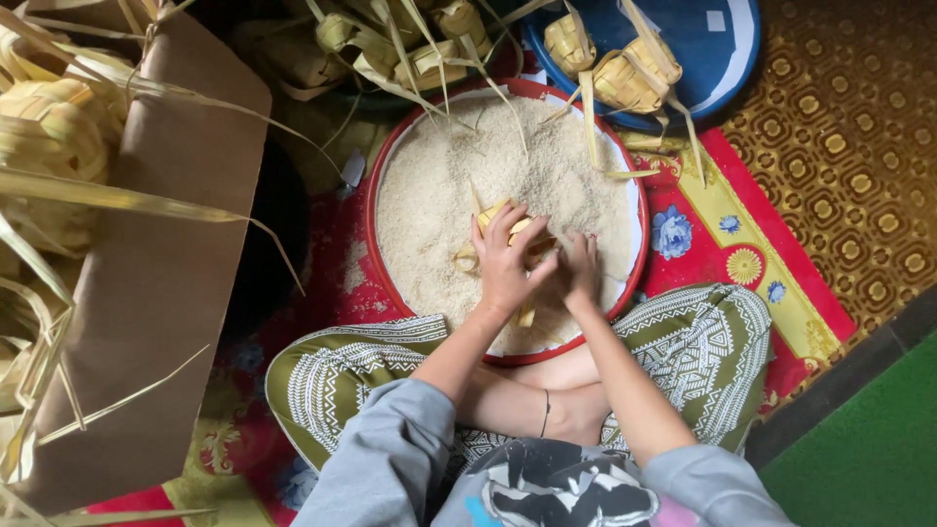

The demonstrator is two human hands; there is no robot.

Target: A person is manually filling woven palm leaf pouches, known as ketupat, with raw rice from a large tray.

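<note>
Head view:

- The left hand (505, 263) grips a small woven palm-leaf pouch (500, 217), its fingers curled over the top of it — the pouch sits low in the rice, near the middle of the tray.
- The right hand (580, 270) lies just beside the left, touching it; its fingers press down into the rice (488, 166) against the pouch's side, but whether they are clenched on a leaf strip or only resting there, I cannot tell.
- The rice fills a round red-rimmed tray (373, 210), which rests on the floor right in front of the person's crossed legs (patterned green-and-white trousers).
- Loose ends of the pouch's leaf strips stick out between and below the two hands.
- Behind the tray, on a blue round lid (727, 49), lie two finished woven pouches (615, 63), their long strip ends trailing down onto the rice.
- More woven pouches and loose strips pile at the top edge, beside the blue lid.
- To the left stands a brown cardboard box (166, 293) — pale palm leaves (59, 127) spill over its edges.
- A red flowered mat (722, 244) covers the floor under the tray.
</note>
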